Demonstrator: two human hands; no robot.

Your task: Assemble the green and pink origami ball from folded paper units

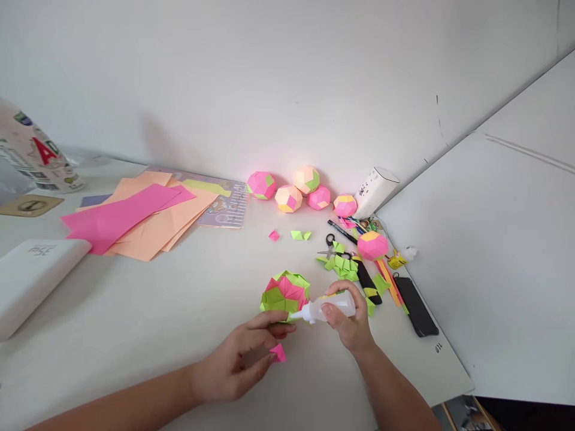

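A half-built folded-paper ball (284, 290), green at the rim and pink inside, sits open like a bowl on the white table. My left hand (238, 356) has its index and middle fingers closed about the near green edge. By its thumb tip is a small pink folded-paper piece (279, 353); whether the thumb grips it or only touches it, I cannot tell. My right hand (354, 320) is wrapped round a white glue bottle (338, 306), tilted so that its nozzle meets the green rim beside my left fingertips.
Finished paper balls (306, 179) line the wall. Right of the bowl lie green folded pieces (344, 266), scissors (330, 239), a black cutter knife (367, 281) and a black phone (415, 305). Pink and peach paper sheets (148, 230) and a white power bank (40, 281) are left.
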